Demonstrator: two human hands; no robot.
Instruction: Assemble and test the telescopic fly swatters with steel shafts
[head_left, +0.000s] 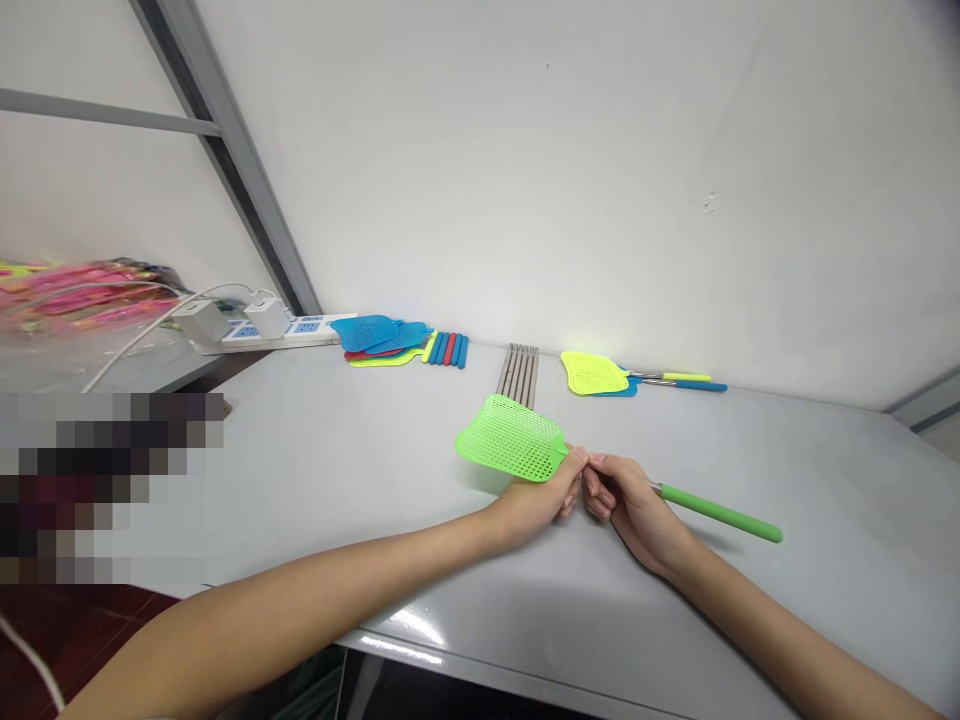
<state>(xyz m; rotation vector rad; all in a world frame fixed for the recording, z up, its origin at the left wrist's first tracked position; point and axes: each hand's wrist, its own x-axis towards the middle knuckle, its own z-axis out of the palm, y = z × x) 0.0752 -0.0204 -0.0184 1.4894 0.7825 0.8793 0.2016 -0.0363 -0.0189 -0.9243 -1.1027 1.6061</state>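
A green fly swatter is held above the grey table, its perforated head to the left and its green handle to the right. My left hand pinches it near the neck, just below the head. Close beside it, my right hand has its fingers closed round the metal rod between neck and handle. The fingers hide most of that rod. Behind the swatter head lie several metal rods side by side, their near ends covered by it.
Blue, red and yellow swatter heads are stacked at the back left, next to a row of coloured handles. Yellow and blue swatters with rods and handles lie at the back right. A power strip with chargers stands at the left.
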